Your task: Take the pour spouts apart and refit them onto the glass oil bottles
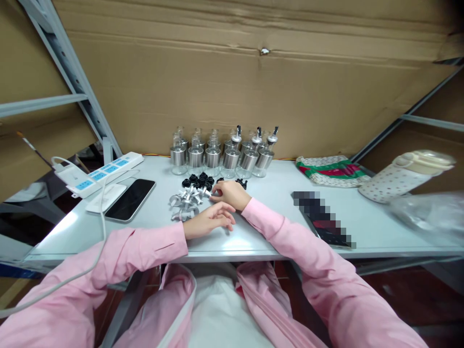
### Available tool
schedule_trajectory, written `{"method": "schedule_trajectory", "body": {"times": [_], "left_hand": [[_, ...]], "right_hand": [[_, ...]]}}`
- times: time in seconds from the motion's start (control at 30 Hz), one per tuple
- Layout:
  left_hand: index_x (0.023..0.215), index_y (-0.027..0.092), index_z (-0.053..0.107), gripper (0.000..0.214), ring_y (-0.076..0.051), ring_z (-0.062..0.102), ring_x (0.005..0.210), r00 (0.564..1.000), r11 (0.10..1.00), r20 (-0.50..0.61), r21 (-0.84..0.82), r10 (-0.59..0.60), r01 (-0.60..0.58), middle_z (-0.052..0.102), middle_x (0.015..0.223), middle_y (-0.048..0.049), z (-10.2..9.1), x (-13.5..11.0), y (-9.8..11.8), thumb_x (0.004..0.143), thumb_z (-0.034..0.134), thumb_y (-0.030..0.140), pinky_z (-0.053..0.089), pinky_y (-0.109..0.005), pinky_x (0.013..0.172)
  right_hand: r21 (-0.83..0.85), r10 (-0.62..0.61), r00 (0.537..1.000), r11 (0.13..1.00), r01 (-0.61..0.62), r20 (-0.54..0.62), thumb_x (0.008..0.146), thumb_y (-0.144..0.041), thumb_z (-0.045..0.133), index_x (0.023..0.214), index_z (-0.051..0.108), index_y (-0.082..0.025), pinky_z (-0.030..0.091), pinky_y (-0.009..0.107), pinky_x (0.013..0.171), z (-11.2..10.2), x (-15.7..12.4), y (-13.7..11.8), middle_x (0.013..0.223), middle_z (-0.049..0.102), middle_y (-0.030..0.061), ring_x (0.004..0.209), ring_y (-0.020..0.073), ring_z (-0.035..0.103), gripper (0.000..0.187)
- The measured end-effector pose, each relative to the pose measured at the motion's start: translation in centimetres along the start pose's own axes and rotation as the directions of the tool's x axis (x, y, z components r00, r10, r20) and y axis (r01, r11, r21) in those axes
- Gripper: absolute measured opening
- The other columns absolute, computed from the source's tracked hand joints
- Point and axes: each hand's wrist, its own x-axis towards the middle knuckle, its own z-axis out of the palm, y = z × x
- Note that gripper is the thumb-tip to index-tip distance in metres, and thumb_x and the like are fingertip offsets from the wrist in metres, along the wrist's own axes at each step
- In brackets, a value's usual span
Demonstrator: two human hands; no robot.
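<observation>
My left hand [210, 218] rests on the pale table [261, 227], fingers loosely curled and pointing right, with nothing visible in it. My right hand [231, 193] lies just behind it, fingertips reaching left and touching a pile of small silver spout parts [186, 200]. Several black stoppers [201, 180] lie behind the silver parts. Further back stand two rows of glass bottles with steel bands [221, 157]; three at the right rear carry pour spouts [255, 136]. Both arms wear pink sleeves.
A black phone [130, 199] lies at the left on a white pad, beside a white power strip [101, 173] with a cable running toward me. A dark flat object [322, 220], a folded cloth [329, 171], a cream spotted bottle [402, 176] and clear plastic [431, 212] lie right.
</observation>
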Motion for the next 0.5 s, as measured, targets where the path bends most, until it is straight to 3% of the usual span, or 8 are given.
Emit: {"method": "schedule_trajectory", "body": {"times": [0.17, 0.3, 0.4, 0.5], "left_hand": [[0.098, 0.015, 0.050, 0.033, -0.013, 0.061, 0.071, 1.000, 1.000, -0.005, -0.005, -0.012, 0.012, 0.060, 0.082, -0.0014, 0.0, 0.0, 0.0, 0.073, 0.068, 0.029, 0.043, -0.032, 0.075], [0.098, 0.015, 0.051, 0.035, -0.013, 0.062, 0.072, 1.000, 1.000, -0.016, -0.020, -0.018, 0.017, 0.060, 0.083, -0.0021, 0.0, 0.0, 0.0, 0.074, 0.068, 0.034, 0.043, -0.032, 0.075], [0.100, 0.015, 0.051, 0.039, -0.014, 0.062, 0.072, 0.998, 0.997, -0.046, -0.066, -0.030, 0.027, 0.061, 0.082, -0.0027, -0.1, 0.0, 0.0, 0.075, 0.066, 0.041, 0.042, -0.032, 0.075], [0.099, 0.014, 0.051, 0.043, -0.015, 0.062, 0.071, 0.996, 0.992, -0.073, -0.118, -0.052, 0.043, 0.062, 0.081, -0.0035, 0.0, 0.0, 0.0, 0.076, 0.063, 0.048, 0.041, -0.032, 0.075]], "right_hand": [[0.060, -0.005, 0.998, 0.998, 0.009, -0.066, 0.073, -0.029, 0.063, 0.083, 0.069, -0.018, 0.032, 0.023, 0.058, -0.9, -0.5, 0.5, 0.075, 0.065, 0.0019, 0.066, 0.0128, 0.056, 0.015], [0.242, -0.057, 0.988, 0.966, 0.092, -0.145, 0.070, -0.023, 0.061, 0.082, 0.066, -0.015, 0.035, 0.021, 0.057, -2.7, -1.3, 2.4, 0.064, 0.060, -0.0009, 0.056, 0.0089, 0.048, 0.016], [0.492, -0.108, 0.988, 0.858, 0.148, -0.109, 0.070, -0.026, 0.059, 0.080, 0.063, -0.014, 0.039, 0.020, 0.054, -4.0, -1.8, 4.2, 0.059, 0.058, -0.0024, 0.052, 0.0074, 0.048, 0.016], [0.673, -0.081, 0.996, 0.736, 0.076, -0.024, 0.069, -0.032, 0.060, 0.071, 0.060, -0.014, 0.040, 0.020, 0.049, -4.4, -2.2, 5.0, 0.054, 0.057, -0.0022, 0.048, 0.0074, 0.049, 0.018]]}}
